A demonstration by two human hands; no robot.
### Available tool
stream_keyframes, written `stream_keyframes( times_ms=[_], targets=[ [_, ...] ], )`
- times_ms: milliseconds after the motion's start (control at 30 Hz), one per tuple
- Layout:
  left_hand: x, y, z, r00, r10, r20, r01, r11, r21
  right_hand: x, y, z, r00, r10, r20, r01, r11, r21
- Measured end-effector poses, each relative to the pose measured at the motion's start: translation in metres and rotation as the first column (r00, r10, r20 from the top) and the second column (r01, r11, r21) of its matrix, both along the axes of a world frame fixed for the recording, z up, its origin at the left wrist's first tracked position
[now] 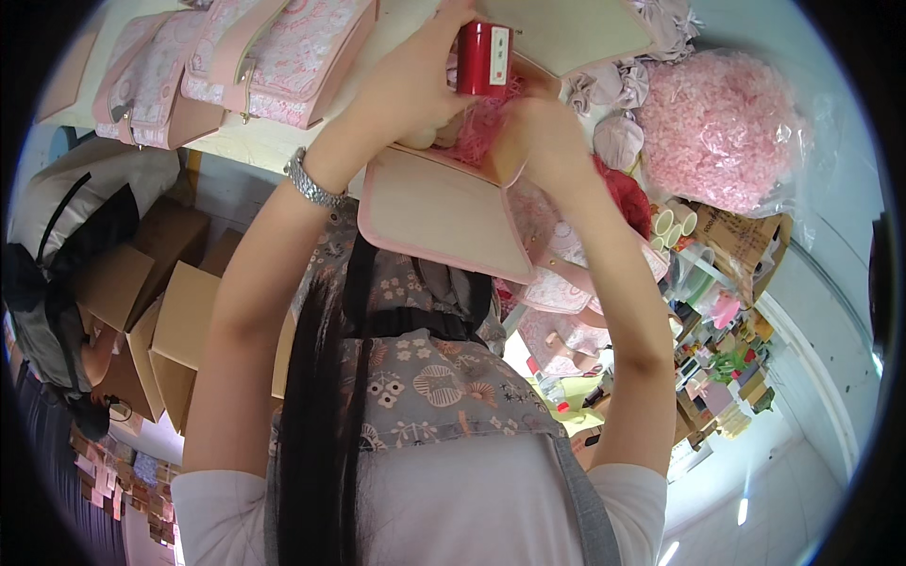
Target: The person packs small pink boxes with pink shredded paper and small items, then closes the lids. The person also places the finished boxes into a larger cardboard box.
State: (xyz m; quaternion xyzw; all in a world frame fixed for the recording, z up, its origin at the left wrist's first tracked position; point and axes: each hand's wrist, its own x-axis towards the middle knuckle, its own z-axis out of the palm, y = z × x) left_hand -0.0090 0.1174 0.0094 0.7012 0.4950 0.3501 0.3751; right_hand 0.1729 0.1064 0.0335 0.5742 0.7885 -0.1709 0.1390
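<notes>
A red tin (474, 60) with a white label bearing writing is held in my left hand (417, 81), thumb below it and fingers above. Beneath the tin lies pink shredded paper (481, 134) inside an open gift box, whose cream flap (446, 212) with pink edging hangs toward me. Another cream panel (587, 32) stands spread at the far side. My right hand (552, 134) is blurred by motion at the box's right side, close to the shredded paper. Its fingertips are hard to make out, so I cannot tell whether it grips anything.
Pink patterned gift boxes (283, 56) with strap handles stand on the table at left. A clear bag of pink shreds (715, 134) sits at right, beside gathered fabric pouches (616, 88). Open cardboard cartons (184, 315) and another person (53, 311) are at lower left.
</notes>
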Motion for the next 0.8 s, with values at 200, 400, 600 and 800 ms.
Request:
stream_keyframes(
  times_ms=[200,400,600,800],
  targets=[
    [-0.009,-0.036,-0.011,0.781,0.350,0.517,-0.235,0.932,-0.276,-0.026,0.009,-0.084,0.964,-0.009,0.267,0.066,0.976,-0.207],
    [-0.022,-0.051,-0.011,0.692,0.429,0.581,-0.298,0.902,-0.312,-0.023,0.015,-0.104,0.933,-0.075,0.351,0.137,0.978,-0.157],
    [-0.024,-0.049,-0.014,0.670,0.403,0.624,-0.213,0.909,-0.358,-0.033,0.019,-0.056,0.896,0.195,0.399,-0.106,0.966,-0.235],
    [-0.029,-0.043,-0.008,0.722,0.350,0.598,-0.169,0.926,-0.337,-0.003,0.016,0.019,0.920,0.196,0.338,-0.194,0.980,-0.040]
  ],
)
